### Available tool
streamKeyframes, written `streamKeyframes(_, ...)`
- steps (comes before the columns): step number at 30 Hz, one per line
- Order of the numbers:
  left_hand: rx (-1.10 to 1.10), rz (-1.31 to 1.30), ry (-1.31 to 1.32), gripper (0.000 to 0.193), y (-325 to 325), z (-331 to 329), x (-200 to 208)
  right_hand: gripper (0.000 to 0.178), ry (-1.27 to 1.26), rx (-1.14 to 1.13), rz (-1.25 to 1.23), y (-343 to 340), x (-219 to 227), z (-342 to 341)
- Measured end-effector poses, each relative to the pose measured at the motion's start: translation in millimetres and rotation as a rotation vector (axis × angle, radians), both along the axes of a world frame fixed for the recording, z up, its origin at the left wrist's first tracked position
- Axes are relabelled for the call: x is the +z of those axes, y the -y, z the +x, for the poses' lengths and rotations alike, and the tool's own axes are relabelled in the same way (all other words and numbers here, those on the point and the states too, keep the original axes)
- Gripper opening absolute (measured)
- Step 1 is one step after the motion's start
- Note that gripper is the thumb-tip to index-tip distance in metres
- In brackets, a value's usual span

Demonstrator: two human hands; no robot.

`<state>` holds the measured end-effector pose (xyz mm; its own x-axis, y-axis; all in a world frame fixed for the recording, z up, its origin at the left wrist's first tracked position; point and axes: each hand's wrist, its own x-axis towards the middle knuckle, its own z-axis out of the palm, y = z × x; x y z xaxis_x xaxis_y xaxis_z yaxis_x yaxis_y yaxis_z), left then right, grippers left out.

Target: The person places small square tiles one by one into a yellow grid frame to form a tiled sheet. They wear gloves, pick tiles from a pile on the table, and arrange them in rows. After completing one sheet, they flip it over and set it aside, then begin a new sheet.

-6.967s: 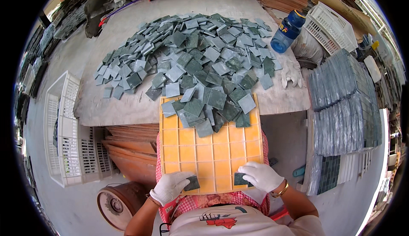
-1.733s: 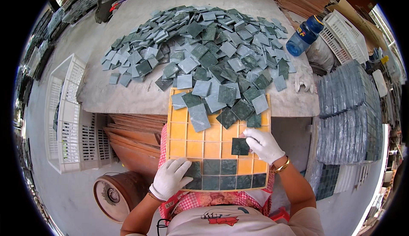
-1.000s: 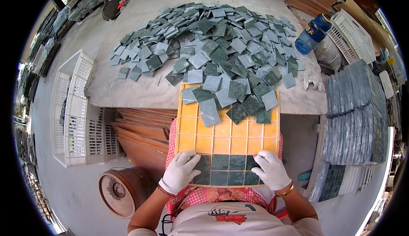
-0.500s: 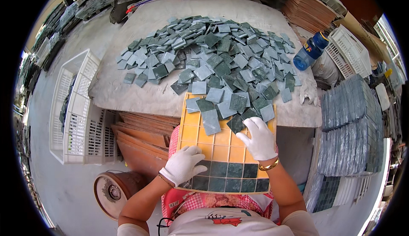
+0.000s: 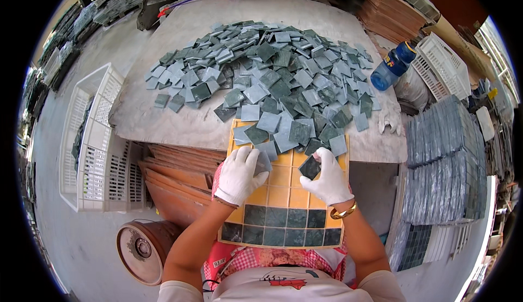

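A yellow gridded tray (image 5: 280,185) leans from the table's front edge toward my lap. Its two nearest rows hold dark green square stone tiles (image 5: 285,218), while yellow shows at both ends of the upper of these rows. My left hand (image 5: 238,175), in a white glove, is closed on a grey stone tile (image 5: 263,162) over the tray's left side. Pinched by my gloved right hand (image 5: 328,179) is a dark green stone tile (image 5: 309,168), tilted above the tray's right side. Loose tiles (image 5: 284,139) overlap the tray's far end.
A large tile heap (image 5: 267,73) covers the middle of the table (image 5: 147,114). A blue bottle (image 5: 393,66) stands at its right. White crates (image 5: 91,155) are at left, beside brown boards (image 5: 177,185) and a bucket (image 5: 144,250). Wrapped tile stacks (image 5: 447,160) rise at right.
My left hand has moved up from the filled rows and taken hold of a grey tile. My right hand has drawn its dark tile slightly nearer, clear of the pile.
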<state>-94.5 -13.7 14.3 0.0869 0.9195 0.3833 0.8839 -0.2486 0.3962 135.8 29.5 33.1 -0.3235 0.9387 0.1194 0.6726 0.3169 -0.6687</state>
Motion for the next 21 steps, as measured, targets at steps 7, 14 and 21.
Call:
streamKeyframes(7, -0.008, -0.124, 0.035, 0.048, 56, -38, 12, 0.057, 0.013, -0.047, 0.049, -10, 9, 47)
streamKeyframes(14, 0.017, -0.215, 0.011, 0.048, 96, -35, 15, 0.055, -0.004, 0.054, 0.246, -36, 13, 26)
streamKeyframes(21, -0.073, -0.294, -0.016, 0.052, 116, -40, 12, 0.056, 0.303, 0.102, 0.316, -31, -5, 14)
